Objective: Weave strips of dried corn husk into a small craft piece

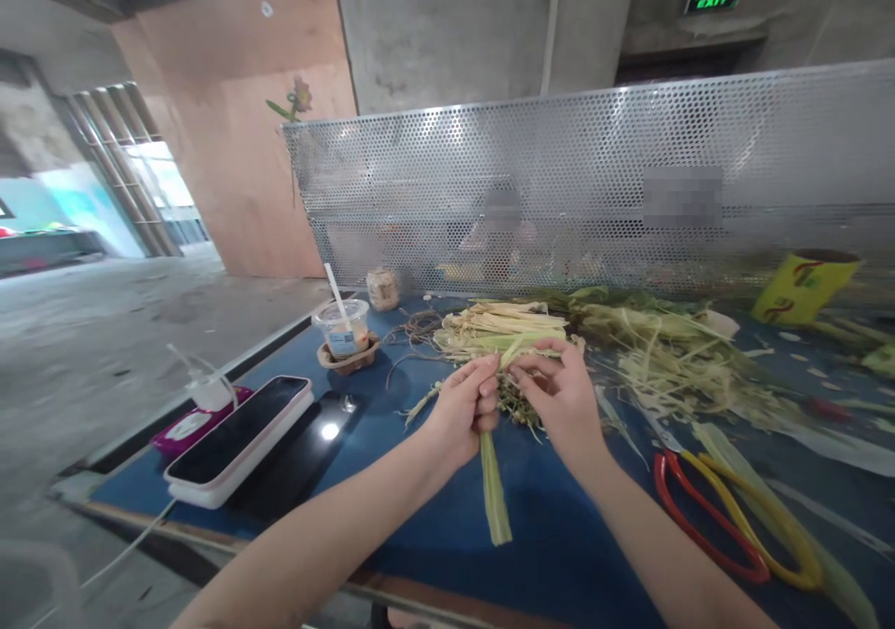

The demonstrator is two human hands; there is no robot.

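A pale green strip of plant leaf, perhaps corn husk point(494, 494), hangs down from my left hand point(465, 405), whose fingers are closed round it. My right hand point(556, 391) is close beside, thumb and fingers pinched at the upper end of the same strip. Just behind both hands lies a pile of pale yellow-green husk strips point(500, 321). Beneath and between them is a clump of small dark green stems point(521, 403), partly hidden. Scissors point(734, 517) with one red and one yellow handle rest to the right of my right forearm.
Loose husk scraps point(685, 359) cover the table's right side, with a yellow tube point(804, 286) behind. At left are a smartphone on a white block point(241, 438), a magenta power strip point(199, 424) and a drink cup point(342, 331). A jar point(382, 289) stands near the perforated metal screen point(580, 182).
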